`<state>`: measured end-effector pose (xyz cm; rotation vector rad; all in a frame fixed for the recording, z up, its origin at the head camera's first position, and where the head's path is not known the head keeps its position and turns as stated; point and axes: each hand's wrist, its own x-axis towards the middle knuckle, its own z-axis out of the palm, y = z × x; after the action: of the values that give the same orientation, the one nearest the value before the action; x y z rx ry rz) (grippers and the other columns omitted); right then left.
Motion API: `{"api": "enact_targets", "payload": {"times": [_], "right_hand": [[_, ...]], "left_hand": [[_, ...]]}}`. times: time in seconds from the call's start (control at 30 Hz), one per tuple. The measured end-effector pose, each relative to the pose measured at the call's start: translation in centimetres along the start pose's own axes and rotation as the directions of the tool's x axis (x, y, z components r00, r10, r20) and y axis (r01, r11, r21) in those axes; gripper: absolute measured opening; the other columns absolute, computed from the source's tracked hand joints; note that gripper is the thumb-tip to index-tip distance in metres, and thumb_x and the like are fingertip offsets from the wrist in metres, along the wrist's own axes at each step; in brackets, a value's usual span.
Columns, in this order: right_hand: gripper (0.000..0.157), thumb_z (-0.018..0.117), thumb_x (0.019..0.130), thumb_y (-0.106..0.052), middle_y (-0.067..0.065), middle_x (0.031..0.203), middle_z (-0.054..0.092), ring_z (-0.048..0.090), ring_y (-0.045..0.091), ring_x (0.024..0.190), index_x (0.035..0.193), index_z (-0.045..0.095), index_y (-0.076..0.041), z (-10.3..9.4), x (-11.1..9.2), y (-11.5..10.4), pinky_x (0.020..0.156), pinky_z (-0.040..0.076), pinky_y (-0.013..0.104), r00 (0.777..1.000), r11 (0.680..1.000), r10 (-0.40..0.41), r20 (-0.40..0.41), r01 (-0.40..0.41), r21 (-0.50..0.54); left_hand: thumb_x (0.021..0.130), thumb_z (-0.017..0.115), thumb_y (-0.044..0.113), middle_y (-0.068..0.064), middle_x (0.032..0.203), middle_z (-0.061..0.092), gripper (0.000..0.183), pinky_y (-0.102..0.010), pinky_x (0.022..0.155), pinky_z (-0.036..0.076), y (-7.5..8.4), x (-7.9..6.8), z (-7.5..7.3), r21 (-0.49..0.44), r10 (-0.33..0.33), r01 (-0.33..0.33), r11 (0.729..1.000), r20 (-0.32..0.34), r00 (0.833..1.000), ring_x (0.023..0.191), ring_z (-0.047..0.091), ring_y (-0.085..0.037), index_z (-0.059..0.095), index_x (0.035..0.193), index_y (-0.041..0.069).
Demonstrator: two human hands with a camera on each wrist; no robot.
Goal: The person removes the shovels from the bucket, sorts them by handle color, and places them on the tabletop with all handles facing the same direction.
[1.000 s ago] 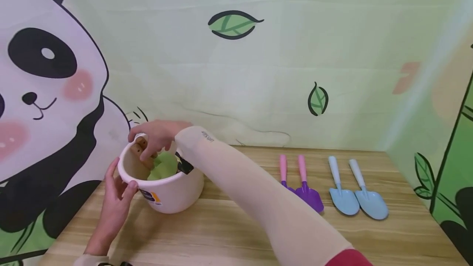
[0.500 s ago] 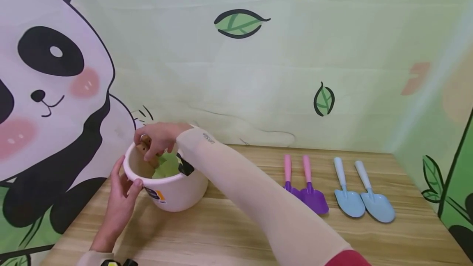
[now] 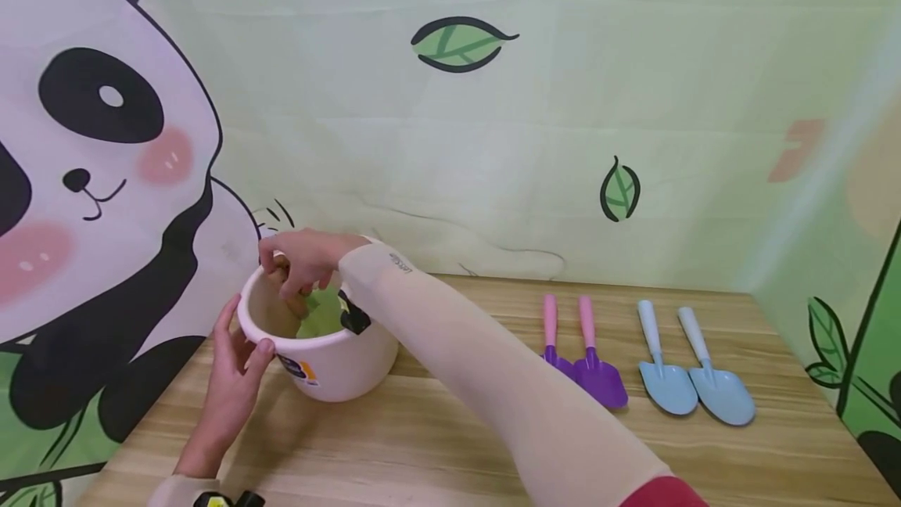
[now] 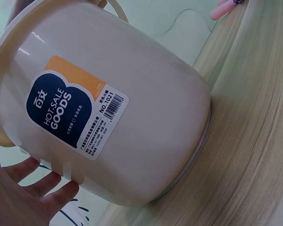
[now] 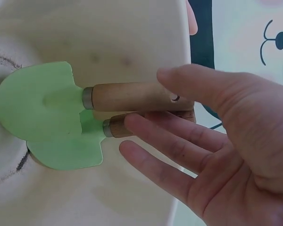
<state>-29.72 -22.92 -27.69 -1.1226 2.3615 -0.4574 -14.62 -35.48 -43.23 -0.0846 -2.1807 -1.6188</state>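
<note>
A white plastic bucket (image 3: 345, 370) with an "HOT-SALE GOODS" label (image 4: 78, 115) stands upright on the wooden table. My left hand (image 3: 234, 374) holds its near left side, thumb at the rim and fingers along the outer wall. Inside lie two green trowels with wooden handles, blades down and overlapping. My right hand (image 5: 226, 136) reaches over the rim and pinches the handle of the upper trowel (image 5: 37, 101) between thumb and index finger. Its other fingers lie over the handle of the lower trowel (image 5: 68, 150). In the head view the handles are mostly hidden by this hand.
To the right, two purple trowels (image 3: 598, 382) with pink handles lie side by side, one partly behind my right sleeve. Two light blue trowels (image 3: 721, 396) lie farther right. A panda-print cloth backdrop (image 3: 450, 178) rises behind the table.
The whole head view has shifted, so things sit slightly farther right. The wooden handles inside the bucket show less beside my right hand. My left hand keeps its place on the bucket.
</note>
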Motion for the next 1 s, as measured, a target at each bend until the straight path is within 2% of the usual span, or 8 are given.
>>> {"api": "enact_targets", "payload": {"times": [0.3,0.4,0.53,0.67,0.8,1.0], "right_hand": [[0.051,0.089,0.078,-0.003,-0.004,0.108,0.064,0.063,0.013,0.097,0.115,0.058,-0.020,-0.1,-0.6,0.1,0.078,0.057,0.029,0.998,1.000,-0.013,-0.060,0.013,0.012],[0.050,0.088,0.079,-0.002,-0.003,0.107,0.064,0.061,0.013,0.097,0.114,0.057,-0.020,-0.1,-0.6,0.2,0.077,0.057,0.028,0.998,1.000,-0.008,-0.070,0.009,0.017],[0.038,0.079,0.089,-0.003,-0.002,0.108,0.063,0.061,0.013,0.097,0.115,0.057,-0.020,-0.2,-0.7,0.3,0.077,0.057,0.028,0.997,1.000,-0.002,-0.073,0.002,0.003],[0.030,0.074,0.094,-0.005,-0.002,0.110,0.062,0.063,0.014,0.096,0.114,0.057,-0.020,-0.2,-0.7,0.3,0.077,0.058,0.028,0.997,1.000,0.000,-0.078,-0.001,-0.009],[0.032,0.075,0.092,-0.004,-0.001,0.110,0.063,0.063,0.015,0.096,0.113,0.056,-0.019,-0.3,-0.9,0.5,0.079,0.058,0.030,0.997,1.000,-0.005,-0.083,0.004,-0.003],[0.036,0.080,0.089,-0.005,-0.002,0.109,0.064,0.061,0.016,0.096,0.116,0.059,-0.017,-0.3,-1.1,0.9,0.081,0.057,0.029,0.995,1.000,0.000,-0.099,0.002,0.021]], "left_hand": [[0.107,0.050,0.010,-0.022,0.162,0.025,0.076,-0.007,0.091,0.046,0.1,0.0,0.0,0.009,-0.001,0.001,1.000,-0.002,1.000,0.137,0.038,-0.048,0.004,0.165,0.029],[0.107,0.050,0.011,-0.021,0.163,0.025,0.076,-0.007,0.091,0.046,0.1,0.0,0.0,0.012,-0.001,0.001,1.000,0.002,1.000,0.139,0.037,-0.049,0.003,0.165,0.029],[0.108,0.050,0.012,-0.020,0.164,0.024,0.076,-0.007,0.091,0.045,0.1,0.0,-0.1,0.023,-0.004,0.004,1.000,0.004,1.000,0.140,0.036,-0.049,0.003,0.164,0.031],[0.107,0.051,0.012,-0.021,0.162,0.027,0.076,-0.007,0.092,0.046,0.1,0.0,0.0,0.034,-0.002,0.002,0.999,0.000,1.000,0.137,0.043,-0.036,0.004,0.165,0.030],[0.107,0.051,0.012,-0.022,0.161,0.029,0.076,-0.008,0.092,0.046,0.1,0.0,0.0,0.033,-0.006,0.007,0.999,-0.003,1.000,0.133,0.045,-0.026,0.005,0.165,0.029],[0.108,0.051,0.015,-0.020,0.162,0.028,0.076,-0.008,0.092,0.045,0.1,0.0,-0.1,0.036,-0.019,0.019,0.999,0.001,1.000,0.138,0.041,-0.041,0.004,0.164,0.033]]}}
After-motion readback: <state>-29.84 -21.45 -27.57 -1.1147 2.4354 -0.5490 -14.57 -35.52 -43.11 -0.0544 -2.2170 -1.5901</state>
